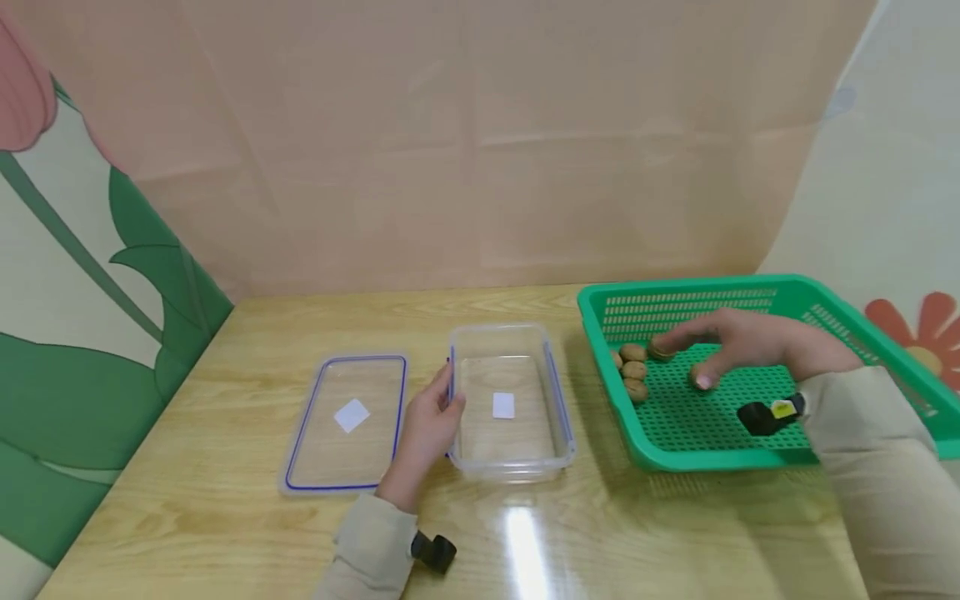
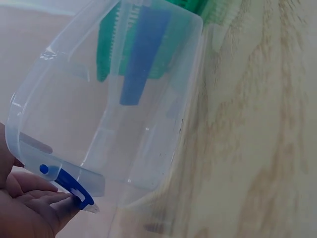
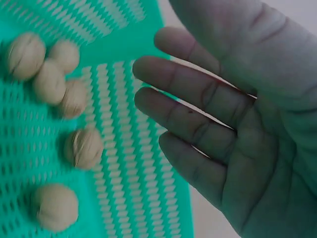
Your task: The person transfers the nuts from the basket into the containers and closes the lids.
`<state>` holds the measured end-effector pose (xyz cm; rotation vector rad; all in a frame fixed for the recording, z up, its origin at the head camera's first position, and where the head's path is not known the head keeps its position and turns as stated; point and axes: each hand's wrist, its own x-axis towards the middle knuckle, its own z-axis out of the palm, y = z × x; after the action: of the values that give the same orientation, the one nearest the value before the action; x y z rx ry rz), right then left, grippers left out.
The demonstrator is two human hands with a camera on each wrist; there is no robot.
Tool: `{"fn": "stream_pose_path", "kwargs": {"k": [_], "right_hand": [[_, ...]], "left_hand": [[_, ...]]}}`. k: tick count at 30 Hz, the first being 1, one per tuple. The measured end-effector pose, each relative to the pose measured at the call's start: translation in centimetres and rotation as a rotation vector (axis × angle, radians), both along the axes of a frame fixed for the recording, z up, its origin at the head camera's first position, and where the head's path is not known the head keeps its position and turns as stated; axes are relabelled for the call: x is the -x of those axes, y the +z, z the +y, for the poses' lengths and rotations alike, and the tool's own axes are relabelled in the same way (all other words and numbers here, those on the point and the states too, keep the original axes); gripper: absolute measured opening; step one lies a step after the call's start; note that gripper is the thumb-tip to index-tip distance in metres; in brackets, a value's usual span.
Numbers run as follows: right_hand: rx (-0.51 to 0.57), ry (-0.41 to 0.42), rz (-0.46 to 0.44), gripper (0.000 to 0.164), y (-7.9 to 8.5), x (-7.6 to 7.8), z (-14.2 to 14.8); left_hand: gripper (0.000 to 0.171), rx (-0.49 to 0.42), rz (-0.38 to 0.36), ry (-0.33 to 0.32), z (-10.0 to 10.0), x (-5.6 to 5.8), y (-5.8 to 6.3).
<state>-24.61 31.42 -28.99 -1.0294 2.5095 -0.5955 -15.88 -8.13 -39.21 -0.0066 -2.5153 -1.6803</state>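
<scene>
A clear plastic food container (image 1: pixel 558 392) with blue side latches stands uncovered on the table. My left hand (image 1: pixel 433 421) holds it by its left side. In the left wrist view, the fingers lie against a blue latch (image 2: pixel 74 187) that hangs out from the rim. My right hand (image 1: pixel 750 342) reaches into a green basket (image 1: pixel 720 460), fingers spread and holding nothing. Several walnuts (image 1: pixel 634 370) lie at the left of the basket. One walnut (image 1: pixel 660 348) is at the index fingertip, another by the thumb. The right wrist view shows straight fingers (image 3: pixel 188 116) beside the walnuts (image 3: pixel 57 207).
Left of the container lies its clear lid (image 1: pixel 318 425) with a blue seal and a white square label (image 1: pixel 352 415). A second white label (image 1: pixel 503 406) shows at the container's bottom. The wooden table (image 1: pixel 210 517) meets a beige backdrop (image 1: pixel 450 167) behind.
</scene>
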Motion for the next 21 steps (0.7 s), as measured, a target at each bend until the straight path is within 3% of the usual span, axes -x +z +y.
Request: {"fn": "stream_pose_path", "kwargs": {"k": [3,13,21], "right_hand": [[0.003,-0.003,-0.015,0.059,-0.8,0.8,1.1],[-0.020,-0.149,-0.186,0.053,-3.2,2.7,4.0],[-0.041,-0.170,-0.265,0.056,-4.8,4.2,5.3]], "left_hand": [[0.049,-0.036,-0.023,-0.004,-0.1,0.1,-0.1],[0.049,-0.096,-0.054,-0.001,-0.1,0.2,-0.5],[0.048,-0.059,-0.049,-0.001,-0.1,0.1,-0.6]]}}
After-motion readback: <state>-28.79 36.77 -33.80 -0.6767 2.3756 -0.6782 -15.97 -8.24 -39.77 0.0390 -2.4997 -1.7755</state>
